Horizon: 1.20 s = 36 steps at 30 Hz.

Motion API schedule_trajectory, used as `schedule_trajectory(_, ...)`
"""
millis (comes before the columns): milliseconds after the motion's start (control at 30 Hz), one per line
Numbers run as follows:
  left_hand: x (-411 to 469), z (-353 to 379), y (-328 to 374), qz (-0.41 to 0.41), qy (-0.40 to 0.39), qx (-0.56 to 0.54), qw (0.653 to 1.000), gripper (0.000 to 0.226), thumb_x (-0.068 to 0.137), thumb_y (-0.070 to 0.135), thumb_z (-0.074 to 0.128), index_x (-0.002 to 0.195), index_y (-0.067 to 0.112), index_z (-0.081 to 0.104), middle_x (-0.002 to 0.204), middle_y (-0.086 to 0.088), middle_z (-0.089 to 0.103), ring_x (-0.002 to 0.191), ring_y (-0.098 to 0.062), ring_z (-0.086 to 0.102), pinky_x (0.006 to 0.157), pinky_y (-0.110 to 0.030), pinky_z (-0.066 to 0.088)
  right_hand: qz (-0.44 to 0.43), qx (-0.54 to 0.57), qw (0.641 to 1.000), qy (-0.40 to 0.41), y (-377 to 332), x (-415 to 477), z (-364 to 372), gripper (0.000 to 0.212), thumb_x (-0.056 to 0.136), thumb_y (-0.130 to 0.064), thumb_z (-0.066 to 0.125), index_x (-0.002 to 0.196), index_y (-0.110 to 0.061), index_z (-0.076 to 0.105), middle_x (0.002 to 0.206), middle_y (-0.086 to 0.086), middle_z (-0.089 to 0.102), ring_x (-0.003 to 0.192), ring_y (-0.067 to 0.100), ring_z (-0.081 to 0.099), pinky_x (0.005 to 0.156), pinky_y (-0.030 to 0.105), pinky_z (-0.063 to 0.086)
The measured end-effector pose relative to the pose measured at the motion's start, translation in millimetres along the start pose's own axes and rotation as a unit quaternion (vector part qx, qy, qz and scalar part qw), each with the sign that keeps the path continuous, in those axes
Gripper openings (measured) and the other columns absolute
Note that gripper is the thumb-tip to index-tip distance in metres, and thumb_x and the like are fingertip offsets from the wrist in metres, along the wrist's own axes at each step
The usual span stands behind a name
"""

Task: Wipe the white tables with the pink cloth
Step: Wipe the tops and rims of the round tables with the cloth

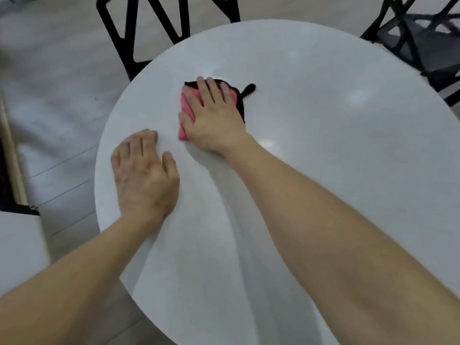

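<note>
A round white table (323, 145) fills most of the head view. On its left middle lies a folded pink cloth (185, 109) with a black edge and a black loop sticking out to the right. My right hand (214, 115) lies flat on top of the cloth with straight fingers, pressing it to the tabletop. Only the cloth's left side and black rim show around the hand. My left hand (144, 175) rests palm down on the bare table near its left edge, fingers relaxed, holding nothing.
A black chair (159, 28) stands behind the table at the top left, another black chair (423, 38) at the top right. Part of a second white surface (20, 247) shows at the lower left. Grey floor surrounds the table.
</note>
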<state>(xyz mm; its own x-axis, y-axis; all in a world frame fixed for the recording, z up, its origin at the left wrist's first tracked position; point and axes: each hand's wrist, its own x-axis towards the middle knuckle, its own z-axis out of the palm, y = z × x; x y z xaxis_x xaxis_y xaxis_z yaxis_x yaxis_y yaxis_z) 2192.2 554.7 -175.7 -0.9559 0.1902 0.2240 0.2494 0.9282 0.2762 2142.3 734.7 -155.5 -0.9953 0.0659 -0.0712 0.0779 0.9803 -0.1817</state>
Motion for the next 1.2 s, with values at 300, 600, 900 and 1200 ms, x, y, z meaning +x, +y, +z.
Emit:
schedule_trajectory(300,-1.8,-1.8,2.3,0.007,-0.023,0.024,0.999,0.059,0.109,0.047,0.035,0.156,0.013,0.046,0.156,-0.007,0.045,0.148,-0.030,0.039,0.130,-0.049,0.024,0.247,-0.014,0.968,0.038,192.8,-46.2,-37.7,0.079,0.102,-0.067,0.020,0.172,-0.030,0.017,0.181,0.009,0.009,0.167,0.028,0.005,0.134,0.051,0.000)
schedule_trajectory(600,-1.8,1.0,-2.7,0.004,0.008,0.032,0.999,0.056,0.106,0.047,0.044,0.154,0.019,0.053,0.155,-0.005,0.050,0.147,-0.030,0.043,0.128,-0.049,0.028,-0.194,-0.006,0.980,-0.033,-16.2,36.4,-3.9,0.066,0.110,-0.056,0.028,0.171,-0.032,0.022,0.181,0.006,0.010,0.167,0.023,0.003,0.134,0.046,-0.004)
schedule_trajectory(900,-0.2,-1.7,3.1,-0.011,-0.001,0.053,0.999,0.056,0.105,0.046,0.047,0.152,0.016,0.053,0.155,-0.007,0.050,0.146,-0.033,0.045,0.125,-0.052,0.032,0.156,-0.023,0.986,0.045,219.0,23.1,-45.1,0.079,0.103,-0.065,0.020,0.171,-0.026,0.020,0.180,0.012,0.012,0.167,0.031,0.007,0.134,0.054,0.002)
schedule_trajectory(1200,-2.9,-2.7,2.0,0.000,-0.001,0.057,0.998,0.053,0.106,0.038,0.048,0.153,0.015,0.054,0.156,-0.009,0.052,0.144,-0.035,0.048,0.125,-0.051,0.033,-0.298,0.013,0.954,0.012,32.7,-47.1,-0.1,0.065,0.109,-0.052,0.032,0.169,-0.027,0.034,0.179,0.010,0.022,0.166,0.026,0.014,0.133,0.049,0.006)
